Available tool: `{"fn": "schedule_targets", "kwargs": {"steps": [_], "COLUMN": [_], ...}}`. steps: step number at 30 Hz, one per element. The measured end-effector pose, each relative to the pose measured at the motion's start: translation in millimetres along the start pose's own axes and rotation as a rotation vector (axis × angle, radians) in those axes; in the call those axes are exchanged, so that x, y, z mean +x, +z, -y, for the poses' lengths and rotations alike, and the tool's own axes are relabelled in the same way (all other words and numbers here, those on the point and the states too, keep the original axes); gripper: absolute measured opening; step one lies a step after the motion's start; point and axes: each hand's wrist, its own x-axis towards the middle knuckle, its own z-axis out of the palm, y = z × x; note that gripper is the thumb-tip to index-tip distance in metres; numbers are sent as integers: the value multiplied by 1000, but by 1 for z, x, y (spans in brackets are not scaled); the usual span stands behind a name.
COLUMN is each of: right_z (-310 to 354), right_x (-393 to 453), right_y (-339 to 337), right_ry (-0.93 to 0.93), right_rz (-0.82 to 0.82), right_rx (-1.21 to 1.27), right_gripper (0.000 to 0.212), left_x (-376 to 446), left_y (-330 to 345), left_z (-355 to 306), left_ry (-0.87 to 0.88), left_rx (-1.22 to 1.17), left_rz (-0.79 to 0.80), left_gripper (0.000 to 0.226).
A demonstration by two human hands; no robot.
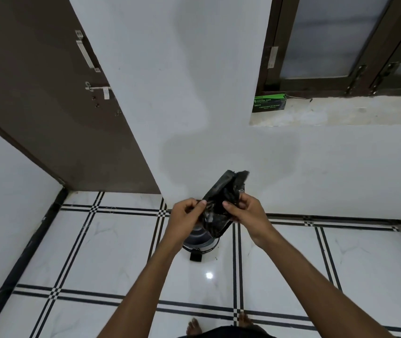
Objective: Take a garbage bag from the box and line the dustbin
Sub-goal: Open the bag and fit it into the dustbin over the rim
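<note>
gripping a folded garbage bag (221, 203), left hand (186, 217) and right hand (244, 212), above dustbin (200, 239)

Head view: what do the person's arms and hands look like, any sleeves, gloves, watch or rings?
Both forearms are bare up to the frame edge, with no sleeves in sight. The left hand and the right hand wear no gloves. No watch, bracelet or ring shows on either wrist or on the visible fingers.

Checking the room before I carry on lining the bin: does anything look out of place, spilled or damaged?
Nothing spilled or broken. The garbage bag is folded and crumpled, held by both hands above the dustbin. The green box sits on the window ledge, whose surface looks stained and patchy.
</note>
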Motion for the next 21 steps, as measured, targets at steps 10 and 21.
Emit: {"fn": "schedule_targets", "kwargs": {"steps": [10, 21], "right_z": [-3, -2], "right_x": [3, 28], "right_y": [-31, -50], "right_ry": [-51, 195], "right_rz": [-449, -459], "right_rx": [-355, 176], "right_gripper": [20, 17], "left_x": [10, 11], "left_y": [-3, -8], "left_z": [0, 12], "left_ry": [-192, -103], "left_rx": [-405, 109], "left_rz": [-331, -78], "left_gripper": [13, 38]}}
